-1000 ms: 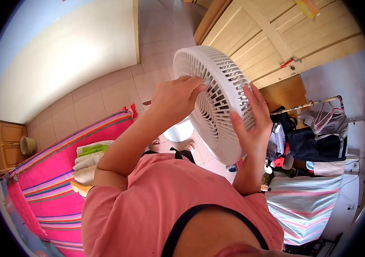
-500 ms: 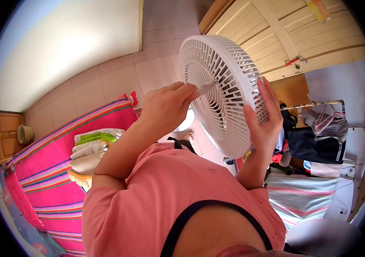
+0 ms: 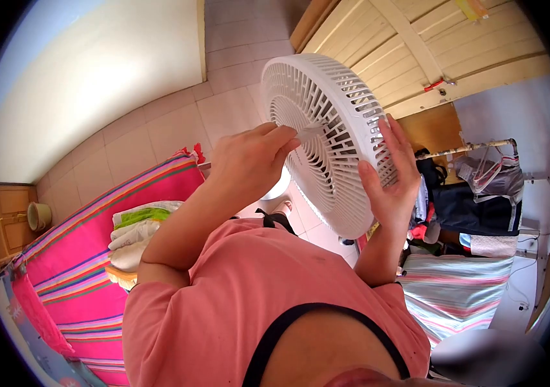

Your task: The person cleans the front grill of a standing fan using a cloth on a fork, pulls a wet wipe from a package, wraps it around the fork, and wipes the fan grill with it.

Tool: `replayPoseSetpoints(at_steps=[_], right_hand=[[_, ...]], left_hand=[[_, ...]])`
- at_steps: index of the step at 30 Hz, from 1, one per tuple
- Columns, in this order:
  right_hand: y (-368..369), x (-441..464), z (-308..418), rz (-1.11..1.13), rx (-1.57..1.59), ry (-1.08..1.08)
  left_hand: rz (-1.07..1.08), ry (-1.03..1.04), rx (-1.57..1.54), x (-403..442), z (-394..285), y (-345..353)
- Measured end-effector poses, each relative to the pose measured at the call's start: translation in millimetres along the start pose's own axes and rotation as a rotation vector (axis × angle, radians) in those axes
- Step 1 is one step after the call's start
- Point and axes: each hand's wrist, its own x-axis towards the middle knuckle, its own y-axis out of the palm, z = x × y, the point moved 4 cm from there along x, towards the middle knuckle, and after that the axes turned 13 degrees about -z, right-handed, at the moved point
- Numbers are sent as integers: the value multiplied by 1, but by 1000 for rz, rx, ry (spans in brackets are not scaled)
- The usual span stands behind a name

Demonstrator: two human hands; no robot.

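A white round fan head [image 3: 326,155] is raised in front of my chest, its slotted grille tilted toward the left. My left hand [image 3: 249,158] is closed in a pinch at the front of the grille, fingertips near the centre. From those fingers a small pale flat piece [image 3: 312,132] sticks out toward the grille; its kind I cannot make out. On the other side, my right hand [image 3: 394,177] grips the fan's slotted rim, thumb toward the front and fingers along the side. Behind the grille, a white round part [image 3: 278,184] shows low down, partly hidden by the left wrist.
Folded clothes [image 3: 136,238] lie on a pink striped cloth [image 3: 94,258] at left. A wooden door [image 3: 442,51] stands at upper right. Hangers and dark bags [image 3: 481,200] hang at right, above a striped sheet [image 3: 455,290]. Tiled floor [image 3: 178,126] extends ahead.
The fan and my right hand sit slightly farther left in view, and the background has shifted a little too. My left hand keeps its pinch near the grille's centre.
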Motion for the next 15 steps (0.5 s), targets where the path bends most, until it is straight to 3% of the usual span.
replayPoseSetpoints(at_steps=[15], right_hand=[[3, 2, 3, 13, -86, -39]], left_hand=[[55, 12, -7, 28, -7, 31]])
